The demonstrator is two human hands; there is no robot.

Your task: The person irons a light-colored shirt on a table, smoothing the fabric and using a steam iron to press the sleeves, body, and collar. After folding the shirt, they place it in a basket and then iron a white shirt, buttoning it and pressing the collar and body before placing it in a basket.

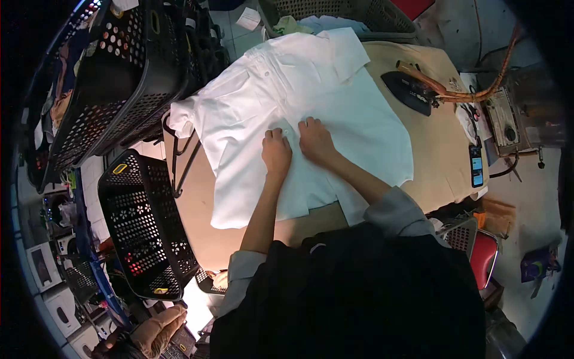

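White shirt [299, 113] lies under left hand [276, 151], right hand [315, 140]

matt white cloth shirt [311, 102]; perforated black plastic baskets [146, 224]; smooth tan board [442, 149]

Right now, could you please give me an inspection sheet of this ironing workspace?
Surface: tan ironing board, mostly covered.
Job's things: white shirt spread flat.
Clutter: phone at the board's right edge; dark iron resting on the board.
Hands: left hand and right hand press side by side on the shirt.
Cables: orange cord runs from the iron.
Surroundings: black perforated baskets on the left; red stool.
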